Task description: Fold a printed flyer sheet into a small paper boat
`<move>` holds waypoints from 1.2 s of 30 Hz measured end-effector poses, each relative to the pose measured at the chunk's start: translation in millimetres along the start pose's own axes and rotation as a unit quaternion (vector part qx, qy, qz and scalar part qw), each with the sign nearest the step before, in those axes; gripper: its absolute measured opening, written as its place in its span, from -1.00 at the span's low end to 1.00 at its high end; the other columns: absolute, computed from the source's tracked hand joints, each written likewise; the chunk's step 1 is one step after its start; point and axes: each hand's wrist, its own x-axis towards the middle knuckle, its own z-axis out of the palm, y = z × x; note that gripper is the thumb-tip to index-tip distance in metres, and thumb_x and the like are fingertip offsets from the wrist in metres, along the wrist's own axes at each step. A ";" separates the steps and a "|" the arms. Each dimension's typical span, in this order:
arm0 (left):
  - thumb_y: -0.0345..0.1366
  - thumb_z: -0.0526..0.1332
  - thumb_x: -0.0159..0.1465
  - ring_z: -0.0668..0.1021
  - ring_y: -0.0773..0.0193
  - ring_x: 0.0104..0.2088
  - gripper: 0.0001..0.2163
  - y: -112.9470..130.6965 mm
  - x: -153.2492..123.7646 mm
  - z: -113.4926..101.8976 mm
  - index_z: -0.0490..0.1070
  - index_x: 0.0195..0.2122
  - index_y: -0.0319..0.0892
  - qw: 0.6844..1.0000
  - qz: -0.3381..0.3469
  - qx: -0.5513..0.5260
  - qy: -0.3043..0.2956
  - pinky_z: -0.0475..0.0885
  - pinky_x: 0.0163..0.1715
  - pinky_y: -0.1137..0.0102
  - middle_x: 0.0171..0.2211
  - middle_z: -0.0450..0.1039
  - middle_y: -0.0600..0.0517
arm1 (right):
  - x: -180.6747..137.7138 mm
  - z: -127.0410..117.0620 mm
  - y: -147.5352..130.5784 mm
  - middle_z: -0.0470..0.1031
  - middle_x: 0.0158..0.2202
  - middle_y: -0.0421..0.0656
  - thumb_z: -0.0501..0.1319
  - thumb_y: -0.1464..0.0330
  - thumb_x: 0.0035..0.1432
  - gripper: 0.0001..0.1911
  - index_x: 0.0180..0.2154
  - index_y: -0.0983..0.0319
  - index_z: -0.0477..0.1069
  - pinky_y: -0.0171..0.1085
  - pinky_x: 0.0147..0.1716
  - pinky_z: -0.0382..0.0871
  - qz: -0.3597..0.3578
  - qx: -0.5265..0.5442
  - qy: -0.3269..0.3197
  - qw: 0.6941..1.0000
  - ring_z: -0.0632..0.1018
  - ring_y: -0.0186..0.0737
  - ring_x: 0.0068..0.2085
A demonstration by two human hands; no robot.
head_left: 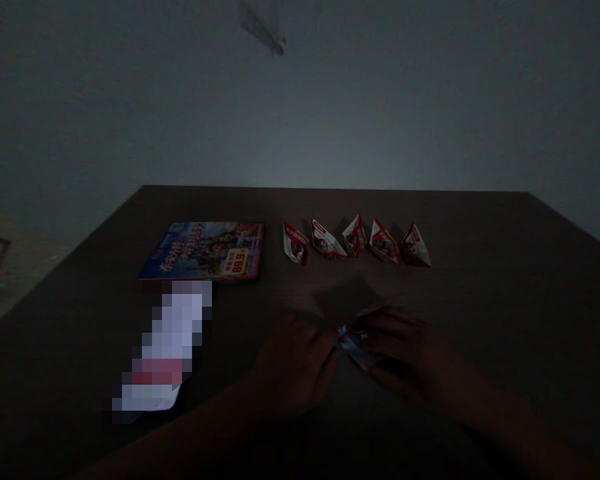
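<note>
In the dim head view, a small piece of folded printed paper point(355, 347), blue and reddish, is held between my hands above the tabletop. My right hand point(413, 353) wraps its fingers over the paper's right side. My left hand point(297, 363) is closed, with its fingertips pinching at the paper's left corner; darkness hides the exact grip. Beyond the hands, several small folded paper boats stand in a row, among them a leftmost boat point(296, 245), a middle boat point(355, 237) and a rightmost boat point(417, 247), printed red and white.
On the left lies a colourful printed booklet point(205, 250) with a yellow price label. In front of it is a bright, pixelated phone-like object point(167, 347). The dark wooden table point(460, 280) meets a grey wall point(380, 100) at its far edge.
</note>
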 end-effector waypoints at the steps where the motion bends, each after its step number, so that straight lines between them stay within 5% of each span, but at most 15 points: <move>1: -0.30 -0.01 0.31 0.49 0.15 -0.34 -0.75 -0.2 0.1 0.0 0.37 -0.08 -0.17 1.000 0.002 0.002 -0.001 0.36 -0.32 0.20 -0.35 0.47 -0.02 | 0.5 -0.5 -0.5 0.49 -0.10 -0.08 0.23 0.35 0.11 -0.80 -0.17 0.17 0.44 -0.10 -0.03 0.33 -0.002 0.003 0.002 1.000 0.45 -0.10 -0.02; 18: -0.30 0.00 0.30 0.50 0.14 -0.28 -0.74 -1.1 0.4 0.3 0.35 -0.04 -0.20 1.000 -0.006 -0.016 -0.004 0.37 -0.26 0.18 -0.27 0.49 -0.06 | 0.4 -3.6 -1.1 0.49 -0.12 -0.08 0.20 0.39 0.14 -0.79 -0.14 0.17 0.46 -0.15 -0.09 0.38 0.006 0.035 0.027 0.999 0.48 -0.15 -0.08; 36: -0.29 0.02 0.29 0.52 0.13 -0.25 -0.76 -1.4 0.2 0.9 0.38 -0.09 -0.18 1.000 -0.012 -0.011 0.009 0.38 -0.23 0.17 -0.25 0.51 -0.06 | 0.7 -2.4 3.9 0.49 -0.16 -0.08 0.13 0.40 0.22 -0.89 -0.33 0.19 0.43 -0.18 -0.10 0.38 0.085 0.078 0.066 0.991 0.48 -0.18 -0.09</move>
